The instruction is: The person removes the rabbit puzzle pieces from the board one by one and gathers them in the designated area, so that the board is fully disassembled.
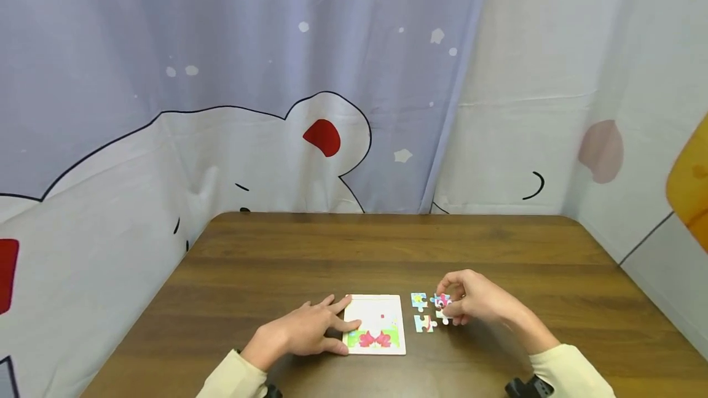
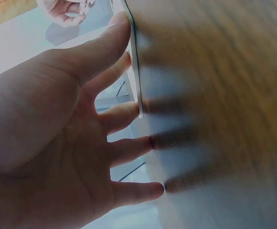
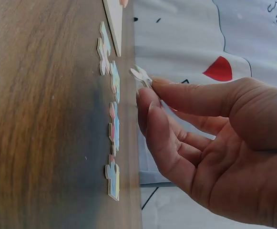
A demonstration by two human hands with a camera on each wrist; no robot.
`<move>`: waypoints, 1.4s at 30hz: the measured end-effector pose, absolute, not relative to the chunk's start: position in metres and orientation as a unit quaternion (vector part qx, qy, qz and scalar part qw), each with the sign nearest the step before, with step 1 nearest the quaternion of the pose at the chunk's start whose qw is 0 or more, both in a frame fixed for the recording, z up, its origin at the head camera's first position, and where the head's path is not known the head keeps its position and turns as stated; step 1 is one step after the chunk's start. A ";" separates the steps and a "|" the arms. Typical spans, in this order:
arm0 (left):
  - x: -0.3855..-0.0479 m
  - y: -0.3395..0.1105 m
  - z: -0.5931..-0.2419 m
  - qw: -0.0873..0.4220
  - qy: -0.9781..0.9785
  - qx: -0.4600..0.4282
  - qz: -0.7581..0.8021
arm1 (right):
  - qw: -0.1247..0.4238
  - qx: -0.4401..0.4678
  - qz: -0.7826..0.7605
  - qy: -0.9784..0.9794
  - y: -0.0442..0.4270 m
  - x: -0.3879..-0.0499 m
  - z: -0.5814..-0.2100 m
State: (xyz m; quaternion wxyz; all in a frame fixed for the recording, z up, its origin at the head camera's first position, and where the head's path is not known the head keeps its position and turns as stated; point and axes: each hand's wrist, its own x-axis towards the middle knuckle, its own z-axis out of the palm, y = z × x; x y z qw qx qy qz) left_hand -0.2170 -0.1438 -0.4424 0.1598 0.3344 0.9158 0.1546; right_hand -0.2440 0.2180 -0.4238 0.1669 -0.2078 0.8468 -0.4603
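Observation:
A square puzzle board (image 1: 373, 309) with a pale upper area and pink flower shapes on green lies on the table. My left hand (image 1: 312, 329) rests at its left edge, fingers spread; in the left wrist view the thumb (image 2: 117, 36) touches the board's side. To the right of the board, my right hand (image 1: 478, 298) pinches a puzzle piece (image 3: 140, 75) between thumb and fingertips, raised off the table. Near it lie several loose jigsaw pieces, among them a blue one with a yellow shape (image 1: 418, 300) and one with a red curve (image 1: 423, 323). The hand partly hides others.
The brown wooden table (image 1: 332, 244) has rounded far corners. Behind it hangs a printed curtain (image 1: 249, 158). In the right wrist view several pieces, such as a blue and yellow one (image 3: 113, 180), lie in a row beside the board.

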 end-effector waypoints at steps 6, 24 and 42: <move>-0.219 -0.142 -0.443 0.163 0.916 0.333 0.153 | 0.181 -0.189 -0.444 0.857 0.220 -0.240 -0.426; -0.220 -0.143 -0.443 0.167 0.915 0.332 0.159 | 0.097 -0.117 -0.337 0.929 0.206 -0.231 -0.432; -0.221 -0.143 -0.445 0.173 0.914 0.331 0.161 | 0.112 -0.125 -0.336 0.927 0.208 -0.229 -0.433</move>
